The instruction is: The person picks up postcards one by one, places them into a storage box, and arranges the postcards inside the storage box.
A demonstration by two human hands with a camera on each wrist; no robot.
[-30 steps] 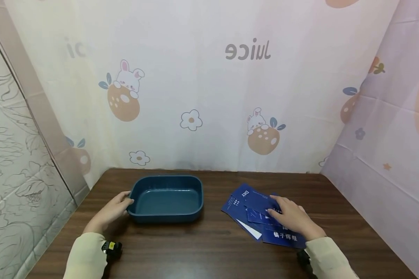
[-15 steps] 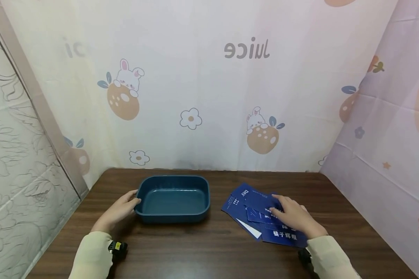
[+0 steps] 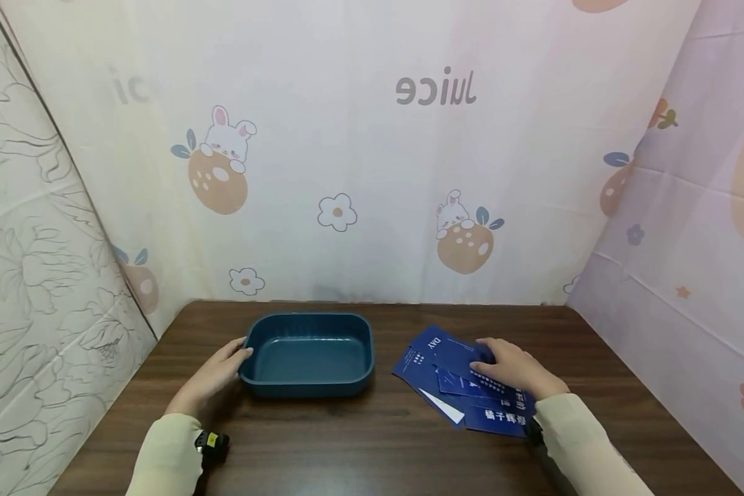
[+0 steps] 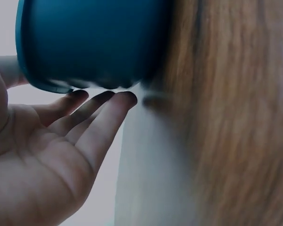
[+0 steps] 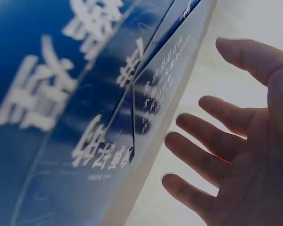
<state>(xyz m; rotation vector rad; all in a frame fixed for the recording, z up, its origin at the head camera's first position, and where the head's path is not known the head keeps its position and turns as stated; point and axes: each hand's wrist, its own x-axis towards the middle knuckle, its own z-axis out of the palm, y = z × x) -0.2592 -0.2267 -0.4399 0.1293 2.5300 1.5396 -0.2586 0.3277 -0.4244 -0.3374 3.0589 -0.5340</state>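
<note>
In the head view, a dark teal rectangular tray [image 3: 372, 358] stands on the left half of the table. My left hand [image 3: 213, 375] holds its left side, the thumb over the rim. In the left wrist view, several fingertips [image 4: 127, 98] meet the tray's outer wall [image 4: 94, 42]. Overlapping blue printed cards [image 3: 428, 372] lie fanned on the right, one showing a white strip. My right hand [image 3: 514, 368] is over their right part, a shadow beneath it. In the right wrist view, its fingers [image 5: 203, 160] are spread, apart from the cards [image 5: 61, 141], holding nothing.
The brown wooden table [image 3: 372, 455] ends at the back against a pale printed curtain [image 3: 359, 138]. More printed cloth hangs along the right side [image 3: 688, 275], and a flower-patterned white sheet [image 3: 43, 275] borders the left. Table surface lies between the tray and the cards.
The tray has slid a little to the right along with my left hand. My right hand has shifted slightly away and lifted over the cards, which have stayed in place.
</note>
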